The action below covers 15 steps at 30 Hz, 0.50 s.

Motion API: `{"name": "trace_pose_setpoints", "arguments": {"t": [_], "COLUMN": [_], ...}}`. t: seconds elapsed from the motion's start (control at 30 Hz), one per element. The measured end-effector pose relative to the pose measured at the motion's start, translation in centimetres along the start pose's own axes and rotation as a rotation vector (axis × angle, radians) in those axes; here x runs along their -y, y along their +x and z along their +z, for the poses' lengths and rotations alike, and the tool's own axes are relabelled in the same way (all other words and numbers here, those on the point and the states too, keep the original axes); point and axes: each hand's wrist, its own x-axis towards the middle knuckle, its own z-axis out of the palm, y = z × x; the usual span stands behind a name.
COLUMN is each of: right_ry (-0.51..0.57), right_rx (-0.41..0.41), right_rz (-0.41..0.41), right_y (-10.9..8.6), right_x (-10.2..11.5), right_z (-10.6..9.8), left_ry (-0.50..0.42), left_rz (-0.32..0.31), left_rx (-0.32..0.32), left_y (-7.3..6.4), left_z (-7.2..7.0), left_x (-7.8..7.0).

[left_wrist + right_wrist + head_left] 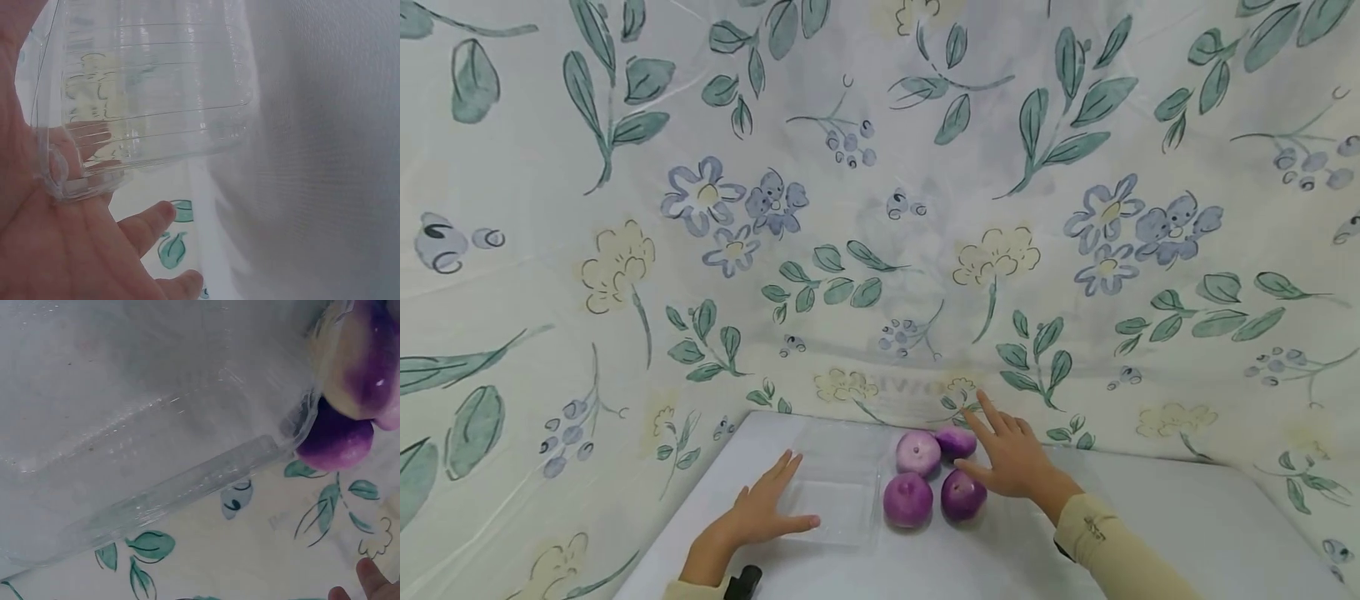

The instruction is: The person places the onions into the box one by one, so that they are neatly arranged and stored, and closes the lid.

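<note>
My left hand (758, 510) is at the left side of a clear plastic container (838, 508), thumb and fingers spread. In the left wrist view its palm lies against the ribbed container's (156, 119) corner. Several round, glossy purple onions (907, 501) sit in a cluster right of that container; one (917, 452) is paler on top. My right hand (1011, 457) is at the right side of the cluster with fingers spread and holds nothing. The right wrist view has another clear container wall (156, 506) beside the onions (337, 440), with fingertips (372, 575) at its lower corner.
The white table (1157, 525) carries everything. Behind it hangs a floral-patterned cloth (880, 275) that meets the table's back edge. A black wrist strap (745, 582) shows at the left sleeve.
</note>
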Motion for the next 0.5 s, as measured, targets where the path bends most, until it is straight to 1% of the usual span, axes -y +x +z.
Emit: {"name": "trace_pose_setpoints", "arguments": {"t": [0.1,0.3,0.4,0.5], "right_ry": [0.016,0.079,0.074,0.066], "right_rx": [0.013,0.042,0.048,0.054], "right_rz": [0.0,-0.013,-0.013,-0.023], "right_y": [0.2,0.9,1.2,1.2], "right_x": [0.4,1.1,1.5,1.9], "right_z": [0.3,0.6,0.9,1.2], "left_ry": [-0.016,0.031,0.041,0.032], "left_rz": [0.015,0.01,0.011,-0.001], "left_rx": [0.002,-0.003,-0.006,0.011], "left_y": [-0.2,-0.2,-0.1,-0.3], "left_z": [0.1,-0.2,-0.2,-0.2], "left_x": [-0.1,-0.3,-0.4,-0.4]}}
